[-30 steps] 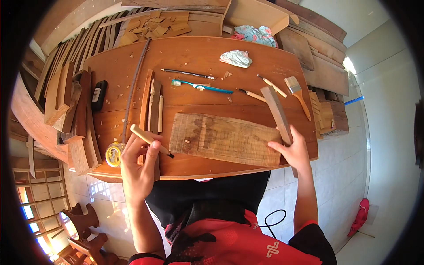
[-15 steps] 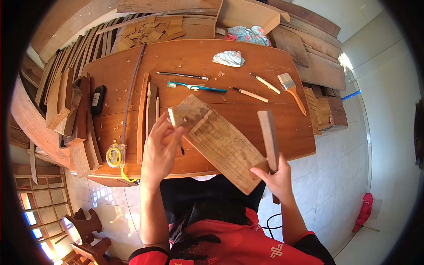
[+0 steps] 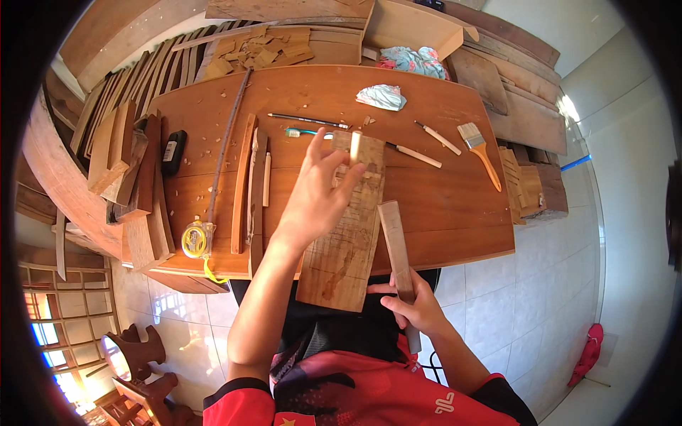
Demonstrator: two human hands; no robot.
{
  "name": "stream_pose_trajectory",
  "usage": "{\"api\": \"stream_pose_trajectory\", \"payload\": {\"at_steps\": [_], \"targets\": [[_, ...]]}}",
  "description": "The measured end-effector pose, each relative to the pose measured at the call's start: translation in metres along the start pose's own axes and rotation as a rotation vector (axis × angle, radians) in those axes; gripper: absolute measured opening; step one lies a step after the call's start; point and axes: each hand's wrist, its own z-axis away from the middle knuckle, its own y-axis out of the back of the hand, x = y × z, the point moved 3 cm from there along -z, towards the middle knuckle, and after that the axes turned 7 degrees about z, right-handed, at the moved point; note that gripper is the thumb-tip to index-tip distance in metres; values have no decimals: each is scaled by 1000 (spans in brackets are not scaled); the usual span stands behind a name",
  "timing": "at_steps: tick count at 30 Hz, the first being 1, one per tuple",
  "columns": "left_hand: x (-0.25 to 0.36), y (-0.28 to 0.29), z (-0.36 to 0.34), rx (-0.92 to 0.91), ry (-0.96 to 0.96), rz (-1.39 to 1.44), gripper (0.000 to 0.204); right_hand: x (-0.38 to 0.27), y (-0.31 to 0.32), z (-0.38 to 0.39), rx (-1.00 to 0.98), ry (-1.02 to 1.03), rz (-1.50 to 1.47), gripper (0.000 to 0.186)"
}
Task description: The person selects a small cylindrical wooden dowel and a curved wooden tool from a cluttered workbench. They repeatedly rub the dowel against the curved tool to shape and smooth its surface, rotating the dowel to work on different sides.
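Note:
A worn brown wooden board (image 3: 337, 255) with lines scored across its face reaches past the table's front edge toward my lap. My left hand (image 3: 316, 195) is over its upper part, thumb and fingers closed round a small carving tool (image 3: 355, 144) with a pale handle; its working end is hidden. In my right hand (image 3: 419, 305) is a greyish squared wooden bar (image 3: 395, 238), tilted beside the board's right edge. A toothbrush (image 3: 304, 133) lies partly covered behind the board and left hand.
On the table (image 3: 447, 206) lie a pencil (image 3: 305, 120), pale-handled tools (image 3: 419, 155), a paintbrush (image 3: 479, 153), a crumpled cloth (image 3: 381, 97), wood strips (image 3: 244, 192) and shavings. A tape measure (image 3: 197, 239) sits front left, near stacked timber (image 3: 145, 227). A cardboard box (image 3: 412, 32) stands behind.
The board has turned from slanting to nearly upright in view. My right hand has let go of it and lowered the bar. My left hand has moved right, over the board.

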Motion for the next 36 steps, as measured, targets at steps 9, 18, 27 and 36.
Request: {"api": "stream_pose_trajectory", "payload": {"at_steps": [9,18,27,36], "targets": [[39,-9,2,-115,-109,96,26,-18,31,-10,216,120,2,31],[34,-1,92,32,51,-32,17,-108,101,-115,425,365,804,75],[27,34,118,-252,140,-132,24,-112,98,-142,273,387,1072,110],[28,28,102,-119,125,-28,27,-123,104,-156,156,324,1085,126]]}}
